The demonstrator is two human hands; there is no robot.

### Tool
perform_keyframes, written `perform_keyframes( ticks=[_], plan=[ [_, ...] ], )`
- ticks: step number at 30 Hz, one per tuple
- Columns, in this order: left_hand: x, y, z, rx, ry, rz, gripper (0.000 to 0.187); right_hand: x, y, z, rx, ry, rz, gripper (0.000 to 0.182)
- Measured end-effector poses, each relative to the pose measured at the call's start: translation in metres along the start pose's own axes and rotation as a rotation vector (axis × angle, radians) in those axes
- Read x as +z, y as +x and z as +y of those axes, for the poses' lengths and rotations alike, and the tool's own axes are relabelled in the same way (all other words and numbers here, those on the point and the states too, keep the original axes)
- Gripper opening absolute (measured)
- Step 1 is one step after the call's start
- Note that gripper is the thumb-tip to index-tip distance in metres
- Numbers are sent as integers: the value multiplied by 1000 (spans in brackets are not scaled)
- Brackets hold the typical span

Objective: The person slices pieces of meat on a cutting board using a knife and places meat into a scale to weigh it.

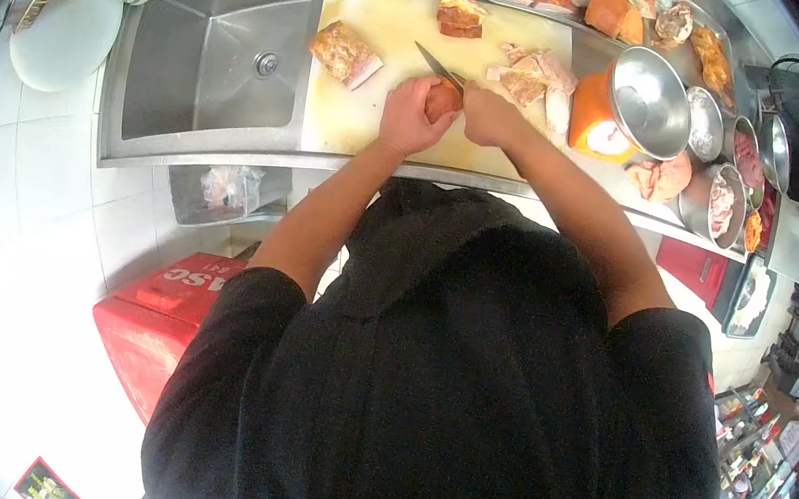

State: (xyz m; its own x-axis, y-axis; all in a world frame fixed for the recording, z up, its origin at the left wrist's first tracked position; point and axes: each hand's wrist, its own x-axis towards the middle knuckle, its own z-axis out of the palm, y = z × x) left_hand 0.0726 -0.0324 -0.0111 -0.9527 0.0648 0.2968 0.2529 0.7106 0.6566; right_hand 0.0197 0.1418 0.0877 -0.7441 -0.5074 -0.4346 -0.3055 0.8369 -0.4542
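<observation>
My left hand [411, 116] curls around a reddish-brown piece of meat [443, 102] at the front of the pale cutting board [355, 128]. My right hand [486, 116] grips a knife [436, 62], its dark blade pointing away and to the left, just beyond the meat. The knife's handle is hidden in my fist. Left of my hands lies a browned slab of meat [345, 54]. At the board's far side is another browned piece [462, 15]. Pale meat scraps [536, 74] are heaped to the right.
A steel sink [205, 113] adjoins the board on the left. An orange scale [592, 108] with a steel bowl [649, 103] stands to the right, near several other bowls. Behind is a metal tray [522, 5] of meat. A red box [160, 309] sits below, to my left.
</observation>
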Motion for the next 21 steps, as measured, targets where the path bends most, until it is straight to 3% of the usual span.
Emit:
perform_keyframes(
  ticks=[3,7,13,19,21],
  plan=[
    [2,5,0,-3,-2,32,61,19,-3,4,43,-32,103,41],
    [0,7,0,17,4,31,57,1,9,3,33,-87,-59,37],
    [4,7,-2,-42,19,31,59,32,12,15,45,6,174,30],
    [-1,12,1,-28,41,45,61,12,18,30,-125,23,80,37],
    [-4,14,1,-20,47,-1,61,5,16,33,-73,56,68,36]
  ],
)
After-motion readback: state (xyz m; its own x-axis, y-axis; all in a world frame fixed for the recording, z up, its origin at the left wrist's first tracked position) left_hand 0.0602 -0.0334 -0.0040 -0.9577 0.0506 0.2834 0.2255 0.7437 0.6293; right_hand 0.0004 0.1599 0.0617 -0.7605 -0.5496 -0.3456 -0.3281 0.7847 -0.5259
